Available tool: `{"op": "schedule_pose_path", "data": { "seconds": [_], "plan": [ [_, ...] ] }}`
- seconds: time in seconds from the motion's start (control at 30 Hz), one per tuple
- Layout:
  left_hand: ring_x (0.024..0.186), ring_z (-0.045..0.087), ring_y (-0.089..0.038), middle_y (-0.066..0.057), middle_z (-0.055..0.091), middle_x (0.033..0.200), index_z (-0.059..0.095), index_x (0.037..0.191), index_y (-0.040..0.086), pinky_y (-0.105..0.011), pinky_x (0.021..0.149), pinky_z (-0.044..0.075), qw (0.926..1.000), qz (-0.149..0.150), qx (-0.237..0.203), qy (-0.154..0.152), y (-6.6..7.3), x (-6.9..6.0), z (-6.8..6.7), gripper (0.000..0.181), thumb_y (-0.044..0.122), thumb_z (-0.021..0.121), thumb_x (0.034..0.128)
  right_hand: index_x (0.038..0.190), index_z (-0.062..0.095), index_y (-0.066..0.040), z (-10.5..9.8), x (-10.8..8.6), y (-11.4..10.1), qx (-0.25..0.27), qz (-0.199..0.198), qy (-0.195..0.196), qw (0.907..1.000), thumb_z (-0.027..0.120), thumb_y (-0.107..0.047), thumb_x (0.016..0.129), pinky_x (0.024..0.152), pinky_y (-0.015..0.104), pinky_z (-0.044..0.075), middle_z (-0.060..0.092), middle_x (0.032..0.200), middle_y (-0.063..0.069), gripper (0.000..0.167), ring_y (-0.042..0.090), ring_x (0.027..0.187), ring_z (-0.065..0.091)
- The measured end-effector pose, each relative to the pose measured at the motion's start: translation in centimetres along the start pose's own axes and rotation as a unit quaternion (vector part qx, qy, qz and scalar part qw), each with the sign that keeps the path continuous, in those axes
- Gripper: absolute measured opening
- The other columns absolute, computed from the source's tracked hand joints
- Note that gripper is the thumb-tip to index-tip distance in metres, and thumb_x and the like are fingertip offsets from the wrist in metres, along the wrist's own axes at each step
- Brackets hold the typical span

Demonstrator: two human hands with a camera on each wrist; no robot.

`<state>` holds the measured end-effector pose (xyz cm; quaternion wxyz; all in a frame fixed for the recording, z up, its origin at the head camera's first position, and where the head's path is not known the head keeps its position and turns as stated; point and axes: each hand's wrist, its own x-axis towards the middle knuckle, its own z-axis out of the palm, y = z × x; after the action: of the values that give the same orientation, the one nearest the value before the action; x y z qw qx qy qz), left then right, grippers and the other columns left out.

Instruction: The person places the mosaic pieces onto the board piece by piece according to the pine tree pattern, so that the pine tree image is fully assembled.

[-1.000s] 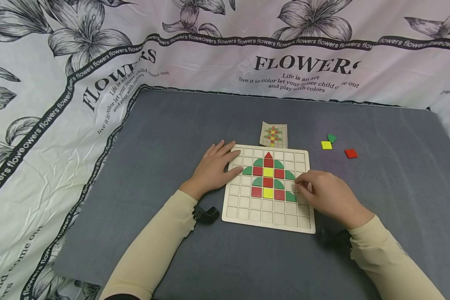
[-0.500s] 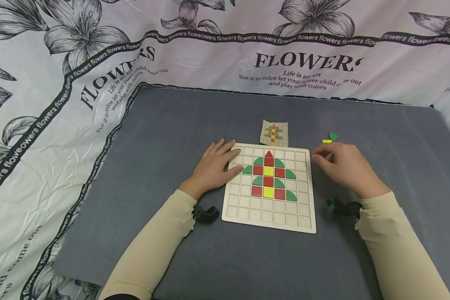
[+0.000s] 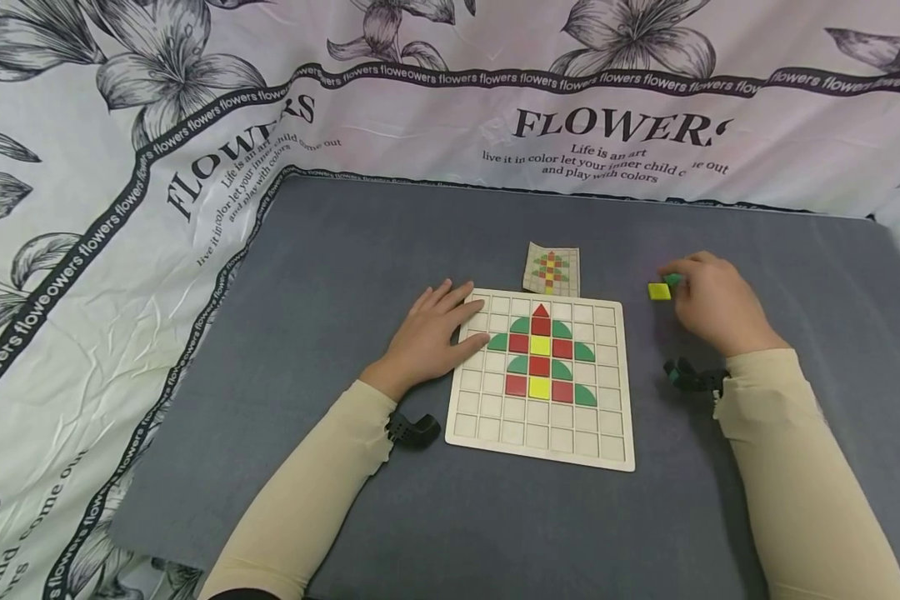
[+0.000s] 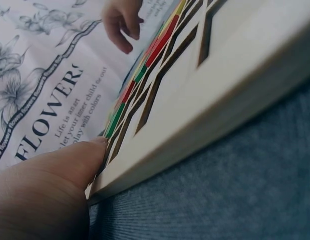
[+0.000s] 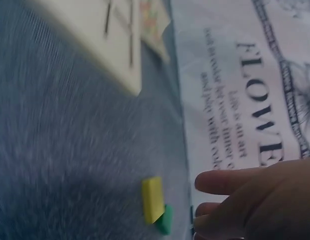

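Observation:
My left hand (image 3: pixel 426 340) rests at the upper left edge of a wooden grid board (image 3: pixel 487 427), its fingers spread and relaxed. The left wrist view shows the thumb (image 4: pixel 69 165) against the board's rim. On the board, red, yellow and green pieces form a tree shape with a red triangle (image 3: pixel 542 311) on top. My right hand (image 3: pixel 723 308) is over the loose pieces at right, fingers bent slightly beside a green quarter-round piece (image 3: pixel 672 279). In the right wrist view, its fingertips stand apart from that piece and from the yellow square (image 5: pixel 153 200).
A small pattern card (image 3: pixel 553 270) printed with a similar tree lies behind the board's far edge. The grey tabletop (image 3: pixel 390 233) meets a white flower-printed cloth (image 3: pixel 420 125) at its back and left. A black wrist camera (image 3: pixel 412 430) sits beside the left wrist.
My right hand has moved from the board's right side outward and away to the loose pieces. The red square seen there a second ago is now hidden by it. The left hand stays put.

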<state>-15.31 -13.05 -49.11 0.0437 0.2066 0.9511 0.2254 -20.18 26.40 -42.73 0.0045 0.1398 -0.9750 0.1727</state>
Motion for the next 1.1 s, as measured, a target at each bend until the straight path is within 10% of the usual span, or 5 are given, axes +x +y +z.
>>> {"op": "schedule_pose_path", "data": {
  "seconds": [0.37,0.77,1.1],
  "plan": [
    [0.163,0.013,-0.027,-0.001,0.029,0.173,0.047,0.161,0.022,-0.045,0.134,0.003,1.0000,0.001,0.002,0.001,-0.1,0.0,0.2,0.066,0.055,0.056,0.1048,0.134,0.064,0.008,1.0,1.4,2.2,-0.027,-0.001,-0.050,0.9984,0.040,0.011,0.089,0.102,0.072,0.043,0.055,0.134,0.037,0.051,0.059,0.123,0.051],
    [0.163,0.013,-0.026,0.000,0.029,0.173,0.046,0.161,0.022,-0.045,0.134,0.003,1.0000,-0.001,0.006,0.002,-0.1,0.1,0.3,0.067,0.056,0.056,0.1046,0.121,0.072,0.006,0.7,0.4,2.1,-0.063,0.022,-0.038,0.9971,0.064,-0.004,0.099,0.077,0.063,0.051,0.059,0.113,0.033,0.025,0.046,0.096,0.060],
    [0.163,0.012,-0.026,0.000,0.028,0.173,0.046,0.162,0.023,-0.044,0.134,0.002,1.0000,-0.002,0.005,0.001,-0.1,0.1,0.3,0.066,0.056,0.056,0.1047,0.116,0.070,0.009,0.6,-0.3,2.0,-0.058,0.020,-0.038,0.9974,0.069,-0.006,0.098,0.082,0.066,0.051,0.064,0.111,0.033,0.024,0.048,0.099,0.062]
  ]
}}
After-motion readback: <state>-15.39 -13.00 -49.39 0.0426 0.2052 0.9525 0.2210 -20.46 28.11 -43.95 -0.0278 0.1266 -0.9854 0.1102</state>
